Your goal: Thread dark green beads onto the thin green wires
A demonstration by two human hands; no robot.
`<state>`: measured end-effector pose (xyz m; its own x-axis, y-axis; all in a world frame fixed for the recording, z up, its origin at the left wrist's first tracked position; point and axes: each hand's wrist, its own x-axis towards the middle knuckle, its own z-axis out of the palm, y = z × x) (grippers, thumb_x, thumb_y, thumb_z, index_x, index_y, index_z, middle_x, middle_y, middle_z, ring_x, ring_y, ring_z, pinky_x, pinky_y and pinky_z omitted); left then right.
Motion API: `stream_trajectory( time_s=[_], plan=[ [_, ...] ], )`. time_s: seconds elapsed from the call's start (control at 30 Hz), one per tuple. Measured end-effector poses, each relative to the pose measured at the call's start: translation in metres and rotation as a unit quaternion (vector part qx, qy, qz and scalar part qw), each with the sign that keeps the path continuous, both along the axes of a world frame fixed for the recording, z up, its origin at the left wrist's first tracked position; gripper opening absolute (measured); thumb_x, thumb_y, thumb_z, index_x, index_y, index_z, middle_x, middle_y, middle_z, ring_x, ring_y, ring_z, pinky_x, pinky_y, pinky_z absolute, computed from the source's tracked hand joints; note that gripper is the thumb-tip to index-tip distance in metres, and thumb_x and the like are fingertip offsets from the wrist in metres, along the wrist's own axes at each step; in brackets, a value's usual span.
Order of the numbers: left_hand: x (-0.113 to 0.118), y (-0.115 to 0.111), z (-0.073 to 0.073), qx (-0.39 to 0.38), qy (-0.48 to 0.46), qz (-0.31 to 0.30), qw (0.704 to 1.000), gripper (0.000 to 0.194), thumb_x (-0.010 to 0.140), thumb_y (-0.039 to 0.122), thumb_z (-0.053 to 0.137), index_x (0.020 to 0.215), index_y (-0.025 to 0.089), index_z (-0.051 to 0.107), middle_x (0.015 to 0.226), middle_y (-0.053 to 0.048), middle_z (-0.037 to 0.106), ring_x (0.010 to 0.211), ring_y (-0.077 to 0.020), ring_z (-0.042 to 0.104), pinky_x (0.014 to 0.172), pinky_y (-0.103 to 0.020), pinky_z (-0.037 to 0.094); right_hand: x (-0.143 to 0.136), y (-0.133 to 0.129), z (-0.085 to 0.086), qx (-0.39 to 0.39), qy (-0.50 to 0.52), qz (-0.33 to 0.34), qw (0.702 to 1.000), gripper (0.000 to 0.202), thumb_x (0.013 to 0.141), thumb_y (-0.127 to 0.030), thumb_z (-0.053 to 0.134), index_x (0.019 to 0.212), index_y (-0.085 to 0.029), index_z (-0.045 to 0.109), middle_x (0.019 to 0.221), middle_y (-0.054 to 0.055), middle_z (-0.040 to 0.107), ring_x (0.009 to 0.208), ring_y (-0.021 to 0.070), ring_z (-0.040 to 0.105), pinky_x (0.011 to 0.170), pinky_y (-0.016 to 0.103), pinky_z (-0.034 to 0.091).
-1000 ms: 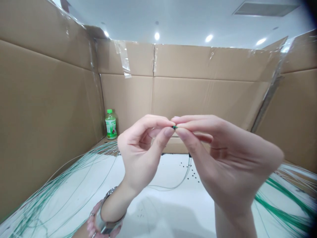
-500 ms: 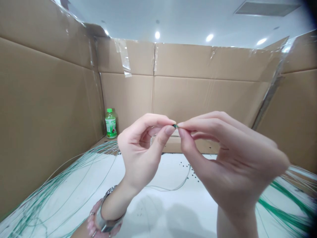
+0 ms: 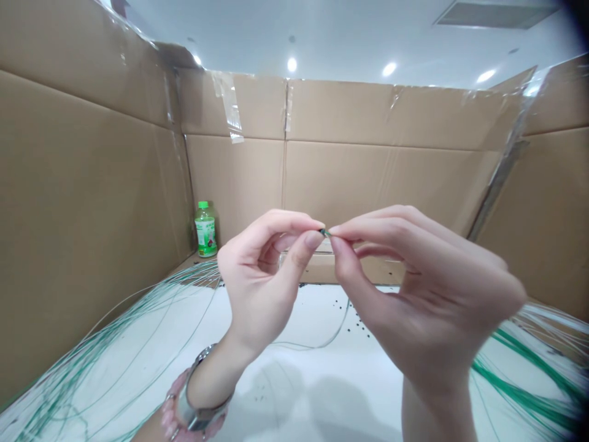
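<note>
In front of my face both hands meet, fingertips nearly touching. My left hand (image 3: 264,276) pinches a tiny dark piece (image 3: 323,232) between thumb and forefinger; its exact kind is too small to tell. Right beside it, my right hand (image 3: 427,301) is closed in a pinch on the tip of a thin green wire (image 3: 327,233), which reaches the dark piece. Whether the wire sits inside the piece I cannot tell. Below, a pale thin wire (image 3: 343,325) curves down from behind my right thumb toward my left wrist.
Bundles of green and white wires lie at the left (image 3: 59,374) and the right (image 3: 529,380). Several tiny black pieces (image 3: 354,328) are scattered on the white tabletop (image 3: 322,380). A green bottle (image 3: 205,230) stands in the back left corner. Cardboard walls (image 3: 340,184) enclose the table.
My right hand's wrist and back have shifted slightly left, and the hanging wire has moved a little left and up. The left hand is nearly still; both pinches stay closed.
</note>
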<state>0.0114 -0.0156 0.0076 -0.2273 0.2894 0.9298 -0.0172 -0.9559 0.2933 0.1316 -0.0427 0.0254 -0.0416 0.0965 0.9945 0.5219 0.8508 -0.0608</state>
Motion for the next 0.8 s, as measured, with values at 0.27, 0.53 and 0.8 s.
stream_trajectory(
  time_s=[0.27,0.53,0.8],
  plan=[
    [0.001,0.001,0.0,0.002,0.011,0.004,1.0,0.006,0.08,0.015,0.065,0.08,0.02,0.069,0.072,0.0,0.067,0.065,-0.0085,0.062,0.058,-0.017,0.053,-0.001,-0.001,0.0,-0.001,-0.01,-0.022,1.0,0.018,0.073,-0.006,0.065,0.074,-0.024,0.063,0.066,-0.003,0.061,0.059,0.0128,0.052,0.051,0.026,0.045],
    [-0.005,0.002,0.001,0.025,0.059,0.036,0.997,0.012,0.077,0.011,0.066,0.082,0.022,0.07,0.075,-0.001,0.068,0.065,-0.0102,0.062,0.058,-0.02,0.054,0.005,-0.002,0.001,0.012,-0.022,-0.014,1.0,0.02,0.075,-0.003,0.063,0.076,-0.023,0.064,0.069,-0.002,0.064,0.063,0.013,0.055,0.052,0.026,0.045],
    [-0.011,0.003,0.002,0.012,0.078,0.047,0.996,0.012,0.074,0.011,0.069,0.079,0.021,0.071,0.072,0.001,0.069,0.062,-0.0099,0.063,0.056,-0.018,0.054,0.008,0.008,-0.002,-0.026,0.019,0.095,0.995,0.022,0.074,-0.004,0.067,0.081,-0.025,0.069,0.069,-0.004,0.066,0.06,0.0119,0.059,0.056,0.024,0.053]
  ],
)
